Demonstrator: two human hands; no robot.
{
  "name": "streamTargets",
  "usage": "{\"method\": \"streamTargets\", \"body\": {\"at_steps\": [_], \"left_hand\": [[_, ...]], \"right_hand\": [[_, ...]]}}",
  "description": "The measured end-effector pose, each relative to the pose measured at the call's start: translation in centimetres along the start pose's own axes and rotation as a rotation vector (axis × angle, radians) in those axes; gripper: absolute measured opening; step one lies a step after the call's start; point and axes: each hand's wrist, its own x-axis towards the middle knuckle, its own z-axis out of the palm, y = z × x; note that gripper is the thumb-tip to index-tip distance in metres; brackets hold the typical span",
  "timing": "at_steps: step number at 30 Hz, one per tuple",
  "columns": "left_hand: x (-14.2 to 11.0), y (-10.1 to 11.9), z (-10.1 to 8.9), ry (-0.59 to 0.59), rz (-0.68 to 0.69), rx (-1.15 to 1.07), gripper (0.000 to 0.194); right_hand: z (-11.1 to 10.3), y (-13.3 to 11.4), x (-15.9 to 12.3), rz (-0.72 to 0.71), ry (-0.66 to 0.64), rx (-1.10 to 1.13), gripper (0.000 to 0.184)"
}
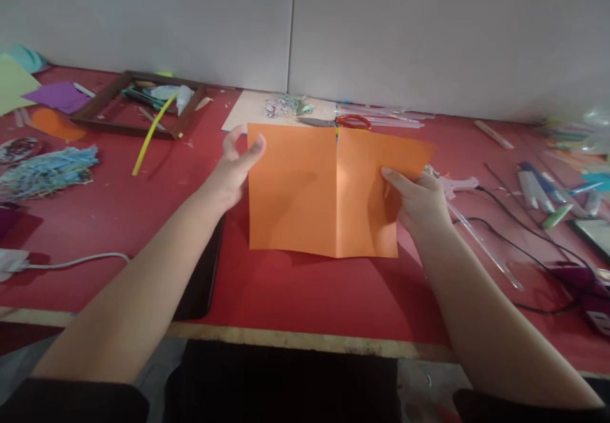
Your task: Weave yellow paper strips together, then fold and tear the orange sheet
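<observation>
A sheet of orange paper (293,188) with a vertical fold crease down its middle is spread out in front of me, over the red table. My left hand (233,172) is at its left edge, thumb in front of the paper and index finger curled at the upper corner; the other fingers are partly hidden. On the right side, my right hand (422,201) pinches the sheet, with the thumb on its face and the fingers behind. Beyond the top edge lie scissors (352,121) with red handles, beside a pale sheet (245,108) bearing shiny scraps.
A brown frame-like tray (138,132) with small supplies stands back left, a yellow strip (155,131) leaning across it. A dark tablet-like object (203,283) is under my left forearm. Right are a pink glue gun (460,185), its black cord, a clear stick (490,248) and several markers (536,188).
</observation>
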Motion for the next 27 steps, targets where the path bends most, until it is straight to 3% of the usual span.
{"method": "streamTargets", "body": {"at_steps": [3,6,9,18,27], "left_hand": [[-0.4,-0.3,0.0,-0.063,0.134,0.105,0.086],[-0.8,-0.1,0.0,-0.128,0.226,0.309,0.050],[-0.9,0.1,-0.1,-0.174,0.162,0.353,0.026],[-0.3,-0.4,-0.2,-0.019,0.066,0.055,0.032],[-0.3,-0.6,-0.1,0.006,-0.007,-0.015,0.030]], "right_hand": [[0.0,0.2,-0.1,-0.001,-0.010,-0.017,0.022],[0.1,-0.2,-0.3,0.023,-0.002,-0.009,0.021],[0.2,-0.7,-0.4,0.045,-0.018,0.026,0.027],[0.3,0.0,-0.2,0.048,0.006,0.068,0.026],[0.9,0.1,-0.4,-0.007,0.036,0.057,0.021]]}}
